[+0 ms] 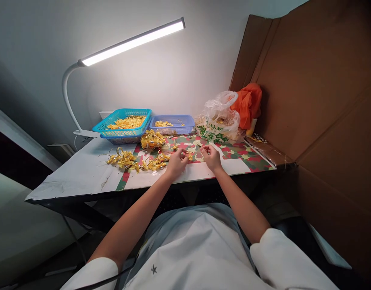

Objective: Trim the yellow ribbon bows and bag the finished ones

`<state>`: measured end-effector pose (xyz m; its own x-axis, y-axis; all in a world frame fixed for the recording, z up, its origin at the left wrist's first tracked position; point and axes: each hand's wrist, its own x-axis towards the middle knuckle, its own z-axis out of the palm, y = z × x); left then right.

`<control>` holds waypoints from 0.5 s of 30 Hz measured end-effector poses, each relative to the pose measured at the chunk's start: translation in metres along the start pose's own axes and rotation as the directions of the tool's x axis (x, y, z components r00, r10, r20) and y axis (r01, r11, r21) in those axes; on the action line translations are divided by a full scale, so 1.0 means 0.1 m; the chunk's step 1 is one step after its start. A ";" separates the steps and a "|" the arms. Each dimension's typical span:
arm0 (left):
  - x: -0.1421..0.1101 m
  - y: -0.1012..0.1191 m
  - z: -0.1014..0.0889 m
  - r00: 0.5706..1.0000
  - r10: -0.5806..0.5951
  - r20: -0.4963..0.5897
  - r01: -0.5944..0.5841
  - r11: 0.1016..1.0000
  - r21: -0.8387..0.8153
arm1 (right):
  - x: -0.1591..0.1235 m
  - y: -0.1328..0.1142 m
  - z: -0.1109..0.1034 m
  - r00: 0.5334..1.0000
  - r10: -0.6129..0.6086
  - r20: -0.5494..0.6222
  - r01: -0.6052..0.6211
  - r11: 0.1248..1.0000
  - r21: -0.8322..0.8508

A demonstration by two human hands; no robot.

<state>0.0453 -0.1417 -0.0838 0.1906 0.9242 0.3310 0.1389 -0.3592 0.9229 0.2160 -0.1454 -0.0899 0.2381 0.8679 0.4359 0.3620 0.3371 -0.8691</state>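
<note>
My left hand (177,162) is closed in a pinch over the front middle of the table; what its fingertips grip is too small to make out. A yellow flower-like piece (190,155) shows right beside those fingertips. Just to the right, my right hand (212,157) pinches a thin, pointed, dark piece (199,145) whose tip points up and away from me. The two hands are a short gap apart. Left of them lie loose yellow flower pieces with gold wire rings (155,162), and a larger heap (122,159) farther left. A bunched yellow cluster (152,139) sits behind.
At the back stand a turquoise basket (144,128) and a lilac basket (188,129), both holding yellow pieces. A clear plastic bag (218,121) with green print and orange cloth (249,102) are at right. A lit lamp (134,42) hangs above; cardboard (318,100) walls the right side.
</note>
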 end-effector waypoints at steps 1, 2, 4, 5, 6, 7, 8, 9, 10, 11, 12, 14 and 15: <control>-0.03 0.02 0.00 0.999 0.036 -0.024 -0.034 0.996 0.078 | 0.01 0.01 -0.01 0.999 0.020 -0.030 -0.020 1.000 -0.009; -0.06 0.05 -0.01 0.996 0.083 -0.040 -0.074 0.981 0.177 | 0.02 0.02 -0.01 0.998 0.035 -0.049 -0.036 0.999 -0.017; -0.08 0.14 -0.07 0.982 0.181 -0.045 -0.150 0.910 0.385 | 0.02 0.03 -0.02 0.996 0.055 -0.065 -0.057 0.998 -0.024; -0.05 0.18 -0.13 0.974 0.222 -0.041 -0.178 0.868 0.463 | 0.02 0.03 -0.02 0.996 0.062 -0.067 -0.063 0.998 -0.024; 0.01 0.23 -0.20 0.967 0.252 -0.043 -0.196 0.837 0.510 | 0.02 0.02 -0.02 0.995 0.067 -0.067 -0.069 0.997 -0.024; 0.10 0.27 -0.29 0.957 0.283 -0.060 -0.208 0.817 0.538 | 0.01 0.02 -0.02 0.995 0.070 -0.064 -0.072 0.997 -0.025; 0.22 0.30 -0.38 0.947 0.309 -0.086 -0.212 0.804 0.555 | 0.01 0.01 -0.02 0.996 0.068 -0.064 -0.069 0.997 -0.026; 0.36 0.32 -0.47 0.942 0.319 -0.109 -0.204 0.798 0.567 | 0.01 0.01 -0.01 0.996 0.062 -0.064 -0.064 0.998 -0.026; 0.51 0.33 -0.54 0.944 0.306 -0.123 -0.184 0.799 0.573 | 0.00 0.00 -0.01 0.996 0.057 -0.062 -0.058 0.998 -0.024; 0.65 0.32 -0.61 0.955 0.263 -0.134 -0.145 0.814 0.562 | 0.00 -0.01 -0.01 0.997 0.054 -0.060 -0.055 0.998 -0.022; 0.79 0.29 -0.65 0.971 0.201 -0.131 -0.102 0.840 0.533 | 0.00 -0.01 -0.01 0.997 0.052 -0.058 -0.054 0.998 -0.020; 0.99 0.19 -0.67 0.983 0.152 -0.100 -0.082 0.861 0.501 | -0.01 -0.02 -0.01 0.997 0.063 -0.050 -0.064 0.998 -0.018; 1.06 0.14 -0.65 0.986 0.144 -0.079 -0.090 0.877 0.472 | -0.01 -0.02 -0.01 0.996 0.073 -0.046 -0.074 0.997 -0.016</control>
<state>0.0039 -0.0404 -0.0232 0.1312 0.8700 0.4753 0.5635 -0.4599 0.6863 0.2159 -0.1470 -0.0879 0.3051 0.8724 0.3818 0.3580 0.2665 -0.8949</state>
